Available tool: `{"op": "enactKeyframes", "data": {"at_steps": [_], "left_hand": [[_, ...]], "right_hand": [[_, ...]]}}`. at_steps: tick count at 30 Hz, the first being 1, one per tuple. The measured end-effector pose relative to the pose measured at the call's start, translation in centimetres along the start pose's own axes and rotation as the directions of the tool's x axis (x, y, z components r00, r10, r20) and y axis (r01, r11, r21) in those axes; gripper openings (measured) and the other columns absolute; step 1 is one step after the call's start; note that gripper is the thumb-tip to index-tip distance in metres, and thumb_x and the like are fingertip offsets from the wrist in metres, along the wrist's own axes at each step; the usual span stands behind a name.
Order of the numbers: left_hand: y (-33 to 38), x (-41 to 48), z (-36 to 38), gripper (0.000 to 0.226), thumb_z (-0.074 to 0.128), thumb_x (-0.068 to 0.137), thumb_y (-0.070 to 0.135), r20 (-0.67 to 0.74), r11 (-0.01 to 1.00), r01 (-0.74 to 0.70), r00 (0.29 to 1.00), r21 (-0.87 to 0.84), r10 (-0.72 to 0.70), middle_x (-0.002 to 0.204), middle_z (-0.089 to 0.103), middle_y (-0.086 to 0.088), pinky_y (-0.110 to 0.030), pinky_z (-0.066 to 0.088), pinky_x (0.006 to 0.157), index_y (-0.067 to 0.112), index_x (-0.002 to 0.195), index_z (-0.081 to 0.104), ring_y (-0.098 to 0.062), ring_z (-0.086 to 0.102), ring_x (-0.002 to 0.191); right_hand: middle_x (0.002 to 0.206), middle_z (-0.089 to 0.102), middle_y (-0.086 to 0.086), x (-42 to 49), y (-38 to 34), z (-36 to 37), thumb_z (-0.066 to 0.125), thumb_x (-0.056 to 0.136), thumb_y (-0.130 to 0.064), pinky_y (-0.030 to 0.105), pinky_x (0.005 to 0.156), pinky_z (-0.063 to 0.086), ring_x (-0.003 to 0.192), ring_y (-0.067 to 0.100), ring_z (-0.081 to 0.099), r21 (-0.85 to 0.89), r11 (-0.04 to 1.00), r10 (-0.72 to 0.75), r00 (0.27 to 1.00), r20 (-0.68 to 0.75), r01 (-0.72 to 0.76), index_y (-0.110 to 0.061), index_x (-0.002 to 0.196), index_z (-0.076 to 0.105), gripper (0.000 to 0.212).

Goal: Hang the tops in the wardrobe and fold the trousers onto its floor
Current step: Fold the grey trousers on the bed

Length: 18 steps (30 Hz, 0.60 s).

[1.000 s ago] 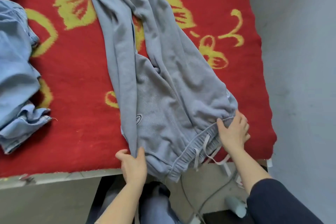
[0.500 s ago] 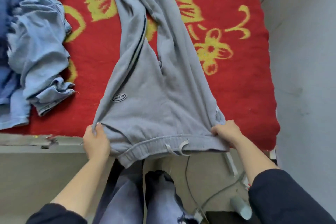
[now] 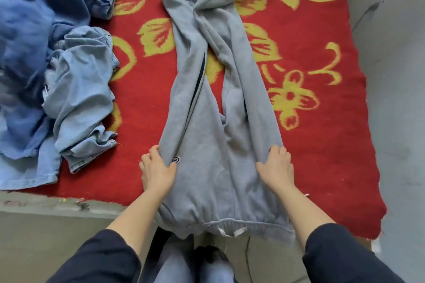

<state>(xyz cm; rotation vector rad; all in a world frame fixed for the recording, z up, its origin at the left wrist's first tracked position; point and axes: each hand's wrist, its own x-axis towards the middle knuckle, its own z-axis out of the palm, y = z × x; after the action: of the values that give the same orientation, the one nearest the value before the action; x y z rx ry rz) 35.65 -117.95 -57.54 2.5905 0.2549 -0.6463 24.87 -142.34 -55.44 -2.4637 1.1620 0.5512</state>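
Blanket [image 3: 326,149]: red w/ yellow flowers, covers the bed top, carries all the clothes. Denim pile [image 3: 76,99]: blue, crumpled, far left, well apart from the grey item, untouched. Trousers [image 3: 213,145]: grey sweat fabric, laid flat on blanket approx. centre. Long axis runs straight away from the person. Waistband [image 3: 241,223] is at the near end, overhanging the bed edge. The legs run to the far end and cross partway up, cuffs side by side. L hand [image 3: 157,171]: at the left hip edge, grip closed on the fabric edge, thumb on top, fingers curled round the side. R hand [image 3: 277,167]: mirror position at the right hip edge, same closed grip on the fabric. Both hands sit level, across the short axis, equally near. Judgement: next fold prob. lengthwise, one side carried over the other, either hand could lead. Drawcord [image 3: 239,233]: white, dangling off waistband. Logo [image 3: 176,159]: small oval patch, just beside L thumb.
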Motion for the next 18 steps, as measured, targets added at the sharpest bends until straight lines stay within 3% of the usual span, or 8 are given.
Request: {"op": "enactKeyframes", "data": {"at_steps": [2,5,8,11,13,14,16,18], "left_hand": [[2.0,2.2,0.2,0.072,0.066,0.082,0.028,-0.026,0.983,-0.135,0.99,0.121,0.139,0.137,0.032,-0.011,-0.048,0.037,0.099,0.02,0.142,0.028,-0.032,0.031,0.125],[4.3,6.2,0.7,0.082,0.065,0.081,0.03,0.007,0.87,-0.364,0.924,0.332,0.384,0.139,0.025,-0.008,-0.044,0.037,0.099,0.026,0.147,0.017,-0.029,0.03,0.126],[6.3,10.1,0.7,0.084,0.063,0.082,0.034,0.107,0.759,-0.473,0.871,0.446,0.48,0.14,0.022,-0.007,-0.041,0.04,0.093,0.031,0.147,0.011,-0.029,0.033,0.124],[7.7,13.7,-0.3,0.048,0.055,0.086,0.027,0.146,0.804,-0.495,0.868,0.33,0.474,0.12,0.043,-0.008,-0.042,0.044,0.074,0.022,0.13,0.038,-0.031,0.048,0.105],[7.0,15.8,-2.0,0.004,0.047,0.086,0.018,0.002,0.921,-0.381,0.924,0.085,0.382,0.091,0.053,-0.012,-0.04,0.036,0.062,0.015,0.089,0.046,-0.037,0.053,0.086],[6.2,16.9,-3.0,0.011,0.045,0.086,0.015,-0.077,0.967,-0.253,0.965,-0.042,0.249,0.079,0.053,-0.013,-0.039,0.031,0.06,0.015,0.076,0.041,-0.039,0.053,0.079],[3.6,18.8,-5.1,0.018,0.042,0.088,0.011,-0.1,0.984,-0.004,0.995,-0.177,-0.014,0.079,0.054,-0.017,-0.037,0.03,0.063,0.012,0.07,0.039,-0.04,0.054,0.081],[2.0,19.8,-6.6,0.006,0.044,0.088,0.011,0.007,0.992,0.1,0.995,-0.079,-0.1,0.093,0.058,-0.021,-0.038,0.037,0.068,0.007,0.083,0.045,-0.039,0.055,0.089]], "right_hand": [[0.124,0.047,0.01,1.9,-3.2,-0.2,0.054,0.088,-0.018,0.038,0.094,0.038,0.117,0.028,0.041,-0.013,0.996,-0.093,0.995,-0.031,0.093,-0.007,0.117,0.046,0.032],[0.118,0.047,0.004,4.7,-8.0,-0.1,0.051,0.087,-0.016,0.033,0.087,0.035,0.112,0.025,0.043,-0.015,0.962,-0.272,0.958,-0.09,0.272,-0.011,0.114,0.048,0.028],[0.119,0.05,0.004,7.1,-12.2,0.1,0.051,0.087,-0.017,0.034,0.089,0.034,0.115,0.024,0.045,-0.006,0.93,-0.366,0.926,-0.096,0.367,-0.013,0.122,0.048,0.036],[0.138,0.046,0.005,9.4,-15.2,0.4,0.051,0.087,-0.019,0.034,0.101,0.031,0.127,0.022,0.041,0.002,0.907,-0.421,0.904,-0.07,0.422,-0.013,0.138,0.042,0.052],[0.153,0.032,0.006,10.9,-16.7,0.3,0.052,0.089,-0.019,0.034,0.107,0.028,0.138,0.021,0.032,-0.026,0.876,-0.483,0.875,-0.043,0.482,-0.016,0.147,0.034,0.061],[0.158,0.025,0.005,11.6,-17.3,0.2,0.052,0.089,-0.019,0.034,0.109,0.028,0.142,0.02,0.028,-0.081,0.84,-0.54,0.841,-0.021,0.537,-0.02,0.149,0.031,0.064],[0.16,0.02,0.004,12.9,-18.3,0.2,0.052,0.089,-0.021,0.034,0.108,0.028,0.145,0.019,0.023,-0.203,0.743,-0.643,0.764,0.048,0.638,-0.024,0.149,0.033,0.063],[0.157,0.027,0.001,14.1,-19.4,0.4,0.048,0.091,-0.027,0.034,0.104,0.028,0.144,0.018,0.025,-0.293,0.681,-0.665,0.735,0.136,0.671,-0.025,0.141,0.044,0.05]]}}
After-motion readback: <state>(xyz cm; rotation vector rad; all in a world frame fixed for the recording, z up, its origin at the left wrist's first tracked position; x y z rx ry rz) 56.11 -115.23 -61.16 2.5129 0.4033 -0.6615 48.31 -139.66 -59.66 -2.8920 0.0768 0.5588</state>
